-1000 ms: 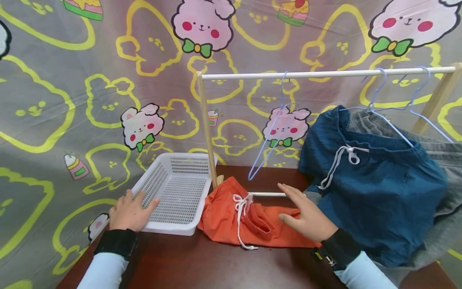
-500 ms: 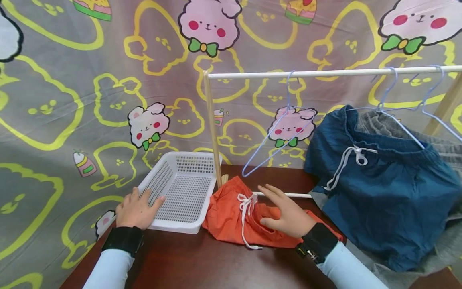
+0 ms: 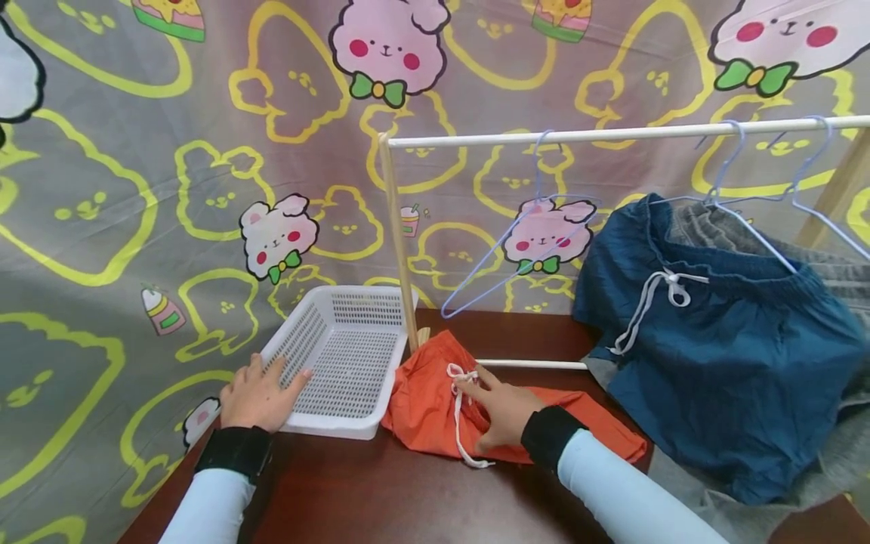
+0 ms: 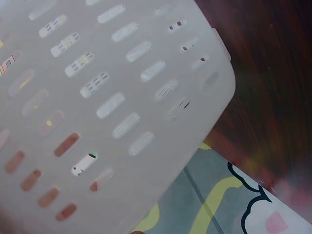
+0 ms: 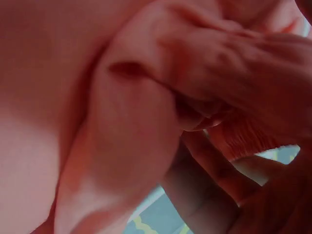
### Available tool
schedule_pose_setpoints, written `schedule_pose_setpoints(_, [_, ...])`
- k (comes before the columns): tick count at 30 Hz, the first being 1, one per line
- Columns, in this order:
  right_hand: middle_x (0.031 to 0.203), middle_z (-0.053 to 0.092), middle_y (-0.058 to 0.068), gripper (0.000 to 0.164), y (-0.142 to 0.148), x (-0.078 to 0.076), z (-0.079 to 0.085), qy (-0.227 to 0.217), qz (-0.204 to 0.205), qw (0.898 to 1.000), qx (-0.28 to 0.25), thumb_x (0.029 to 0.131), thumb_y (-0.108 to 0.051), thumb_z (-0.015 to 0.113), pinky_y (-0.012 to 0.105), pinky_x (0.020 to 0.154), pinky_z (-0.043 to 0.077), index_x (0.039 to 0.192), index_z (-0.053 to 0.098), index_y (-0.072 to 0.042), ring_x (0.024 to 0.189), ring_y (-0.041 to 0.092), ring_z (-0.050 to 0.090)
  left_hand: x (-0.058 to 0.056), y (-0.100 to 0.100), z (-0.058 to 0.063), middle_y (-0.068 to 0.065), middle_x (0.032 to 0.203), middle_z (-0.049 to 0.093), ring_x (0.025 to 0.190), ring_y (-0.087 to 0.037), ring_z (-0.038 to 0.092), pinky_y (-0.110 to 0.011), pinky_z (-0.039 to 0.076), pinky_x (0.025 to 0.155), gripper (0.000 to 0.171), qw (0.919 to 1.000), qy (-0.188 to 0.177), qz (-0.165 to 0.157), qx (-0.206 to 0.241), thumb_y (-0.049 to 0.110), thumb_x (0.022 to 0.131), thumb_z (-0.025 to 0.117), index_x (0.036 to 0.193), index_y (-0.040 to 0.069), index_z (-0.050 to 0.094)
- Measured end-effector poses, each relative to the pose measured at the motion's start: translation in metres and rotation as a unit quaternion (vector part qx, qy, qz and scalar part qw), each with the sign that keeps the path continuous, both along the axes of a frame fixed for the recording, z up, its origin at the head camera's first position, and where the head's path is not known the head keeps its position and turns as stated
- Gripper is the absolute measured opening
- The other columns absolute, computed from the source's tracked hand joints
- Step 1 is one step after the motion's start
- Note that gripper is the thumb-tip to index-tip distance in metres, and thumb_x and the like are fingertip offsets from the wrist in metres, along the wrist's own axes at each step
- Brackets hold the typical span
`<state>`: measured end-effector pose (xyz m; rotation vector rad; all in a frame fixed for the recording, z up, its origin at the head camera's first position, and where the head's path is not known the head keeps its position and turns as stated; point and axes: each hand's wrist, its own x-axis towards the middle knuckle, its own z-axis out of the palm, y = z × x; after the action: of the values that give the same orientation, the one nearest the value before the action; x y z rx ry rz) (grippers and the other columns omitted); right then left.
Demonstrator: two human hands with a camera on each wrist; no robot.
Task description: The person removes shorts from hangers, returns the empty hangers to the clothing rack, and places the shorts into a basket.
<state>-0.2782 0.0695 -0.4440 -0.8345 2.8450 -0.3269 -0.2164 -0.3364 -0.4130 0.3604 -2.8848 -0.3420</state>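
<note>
My left hand (image 3: 260, 393) rests on the near-left rim of a white perforated plastic basket (image 3: 350, 428), its thumb over the inside. The basket wall (image 4: 161, 114) fills much of the left wrist view. My right hand (image 3: 501, 408) lies over orange drawstring shorts (image 3: 424, 412) on the table, thumb and fingers spread apart by the waistband and white drawstring (image 3: 458, 431). In the right wrist view, the orange cloth (image 5: 126, 126) is close up and blurred, with fingers (image 5: 200, 195) beside it; part of their contact is hidden.
A rack with a white rail (image 3: 489, 138) stands behind the shorts. A bare lilac hanger (image 3: 479, 264) hangs on it. Blue shorts (image 3: 727, 363) and grey garments (image 3: 839, 291) hang at the right. Brown table (image 3: 340, 491) lies in front; patterned cloth (image 3: 340, 174) covers the back.
My right hand has moved left and down, from above the shorts' right part to the waistband and drawstring. The bare hanger has turned slightly. My left hand stays at the basket.
</note>
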Motion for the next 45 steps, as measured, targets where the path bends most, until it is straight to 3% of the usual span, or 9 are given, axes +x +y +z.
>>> schedule_pose_setpoints(5, [0.145,0.048,0.010,0.104,-0.015,0.004,0.007,0.001,0.001,0.999,0.052,0.061,-0.046,0.096,0.052,0.088,0.053,0.151,0.045,-0.035,0.111,0.034,0.057,0.003,-0.004,0.000,-0.040,0.153,0.016,0.132,-0.062,0.020,-0.079,0.017,0.102,0.093,1.0000,0.004,-0.002,0.002,0.072,0.097,0.038,0.148,-0.005,0.039])
schedule_pose_setpoints(12, [0.132,0.058,0.007,0.096,-0.035,0.003,0.005,0.038,0.020,0.997,0.067,0.059,-0.043,0.098,0.046,0.081,0.055,0.143,0.055,-0.028,0.104,0.032,0.058,0.007,-0.014,0.005,-0.042,0.153,0.013,0.133,-0.063,0.018,-0.080,0.016,0.100,0.096,0.9998,-0.012,0.012,0.003,0.075,0.096,0.036,0.148,-0.006,0.038])
schedule_pose_setpoints(15, [0.121,0.062,0.005,0.077,-0.039,0.001,0.003,0.061,0.033,0.995,0.073,0.061,-0.043,0.097,0.043,0.079,0.056,0.129,0.064,-0.026,0.098,0.029,0.062,0.008,-0.017,0.006,-0.043,0.153,0.011,0.133,-0.064,0.017,-0.080,0.015,0.100,0.098,0.9997,-0.020,0.014,0.006,0.076,0.095,0.035,0.149,-0.006,0.038])
schedule_pose_setpoints(20, [0.089,0.066,0.002,0.034,-0.045,-0.004,-0.002,0.110,0.041,0.992,0.056,0.074,-0.028,0.089,0.040,0.069,0.055,0.102,0.071,-0.022,0.077,0.023,0.064,0.008,-0.018,0.006,-0.043,0.154,0.010,0.133,-0.064,0.015,-0.079,0.014,0.102,0.100,0.9996,-0.021,0.016,0.009,0.077,0.095,0.032,0.148,-0.006,0.038])
schedule_pose_setpoints(26, [0.090,0.070,0.003,0.012,-0.061,-0.004,-0.009,0.125,0.018,0.991,0.054,0.090,-0.022,0.073,0.042,0.076,0.058,0.101,0.075,-0.018,0.080,0.024,0.067,0.012,-0.021,0.005,-0.042,0.152,0.010,0.131,-0.065,0.016,-0.081,0.015,0.100,0.098,0.9992,-0.035,0.019,0.010,0.076,0.095,0.035,0.149,-0.006,0.037])
schedule_pose_setpoints(32, [0.086,0.067,0.007,0.009,-0.076,-0.002,-0.013,0.150,0.012,0.987,0.061,0.090,-0.022,0.073,0.041,0.073,0.059,0.097,0.075,-0.016,0.079,0.026,0.068,0.010,-0.020,0.006,-0.042,0.152,0.009,0.131,-0.065,0.015,-0.081,0.015,0.101,0.096,0.9986,-0.044,0.028,0.006,0.074,0.096,0.037,0.150,-0.005,0.035])
schedule_pose_setpoints(36, [0.086,0.069,0.005,0.009,-0.071,-0.006,-0.011,0.127,-0.015,0.991,0.027,0.092,-0.023,0.070,0.043,0.079,0.058,0.096,0.074,-0.016,0.083,0.026,0.068,0.005,-0.014,0.003,-0.042,0.153,0.009,0.132,-0.065,0.015,-0.080,0.014,0.102,0.095,0.9985,-0.049,0.024,0.009,0.074,0.096,0.037,0.151,-0.004,0.035])
schedule_pose_setpoints(40, [0.084,0.069,0.007,0.008,-0.059,-0.011,-0.002,0.108,-0.033,0.992,-0.056,0.092,-0.019,0.067,0.046,0.083,0.055,0.088,0.069,-0.011,0.086,0.029,0.068,0.000,-0.008,0.002,-0.041,0.153,0.009,0.132,-0.064,0.015,-0.080,0.014,0.103,0.095,0.9987,-0.045,0.021,0.012,0.074,0.096,0.037,0.151,-0.004,0.035])
schedule_pose_setpoints(45, [0.078,0.066,0.004,0.012,-0.054,-0.017,0.007,0.106,-0.038,0.979,-0.172,0.093,-0.015,0.063,0.044,0.080,0.054,0.082,0.064,-0.011,0.081,0.028,0.066,-0.003,-0.002,0.002,-0.041,0.154,0.009,0.134,-0.063,0.015,-0.079,0.013,0.104,0.093,0.9988,-0.041,0.023,0.016,0.072,0.096,0.040,0.151,-0.003,0.036])
